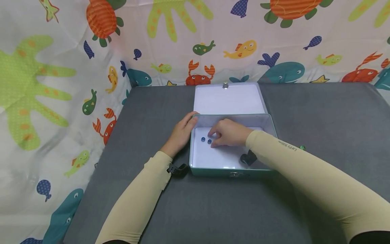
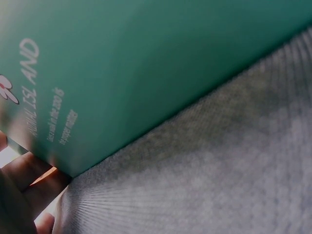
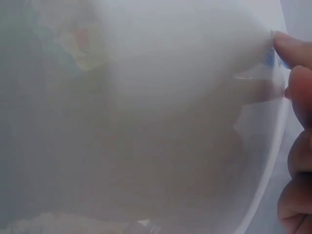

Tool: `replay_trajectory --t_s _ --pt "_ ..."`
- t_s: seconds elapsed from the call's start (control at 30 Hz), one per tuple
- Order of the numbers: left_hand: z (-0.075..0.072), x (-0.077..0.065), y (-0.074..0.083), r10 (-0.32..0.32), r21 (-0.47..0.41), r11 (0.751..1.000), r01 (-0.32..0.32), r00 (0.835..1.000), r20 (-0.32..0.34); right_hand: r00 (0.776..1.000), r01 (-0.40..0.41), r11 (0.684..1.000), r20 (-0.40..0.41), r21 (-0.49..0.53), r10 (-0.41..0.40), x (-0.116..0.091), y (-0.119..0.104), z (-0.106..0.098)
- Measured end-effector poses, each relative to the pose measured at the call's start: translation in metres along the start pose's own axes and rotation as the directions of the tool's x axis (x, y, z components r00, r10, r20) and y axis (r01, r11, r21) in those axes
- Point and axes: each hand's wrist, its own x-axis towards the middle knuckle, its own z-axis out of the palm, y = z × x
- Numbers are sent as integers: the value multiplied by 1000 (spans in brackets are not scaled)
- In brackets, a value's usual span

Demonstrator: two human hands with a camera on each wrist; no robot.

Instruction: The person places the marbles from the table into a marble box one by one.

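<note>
Two small blue pieces (image 1: pixel 203 139) lie inside the box (image 1: pixel 210 172) at nine o'clock; beside them, the bent right hand (image 1: pixel 228 132) has thumb and forefinger parted. The left hand (image 1: pixel 181 132) grips the ten-o'clock corner.

Spreads flat and dark grey as a cloth-covered table (image 1: pixel 320 112), showing a ribbed weave up close in the left wrist view. Bears, slightly toward 12 o'clock from the middle, an open box (image 1: pixel 210 172) with green outer walls and a whitish inside, resting directly on the cloth, with its pale lid (image 1: pixel 226 98) folded back toward 12 o'clock. Carries also, near the box at about 3 o'clock, a small green object (image 1: pixel 302 147), too tiny to identify.
</note>
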Motion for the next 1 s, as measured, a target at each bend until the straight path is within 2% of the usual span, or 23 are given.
replay_trajectory --t_s 0.3,0.63,0.77,1.0 --pt "2 -1 -4 -10 -7 1000 10 1000 4 999 -32 999 1 35 32 -2 0 -4" --pt "3 1 -5 -3 -4 1000 3 1000 6 989 16 987 -148 158 8 -11 -6 -16" --pt "1 4 -5 5 2 1000 -5 1000 -6 984 32 986 -179 163 -2 -12 -10 -23" --pt "-1 2 -2 -17 10 1000 16 1000 9 977 70 988 -208 140 -39 -16 -13 -30"
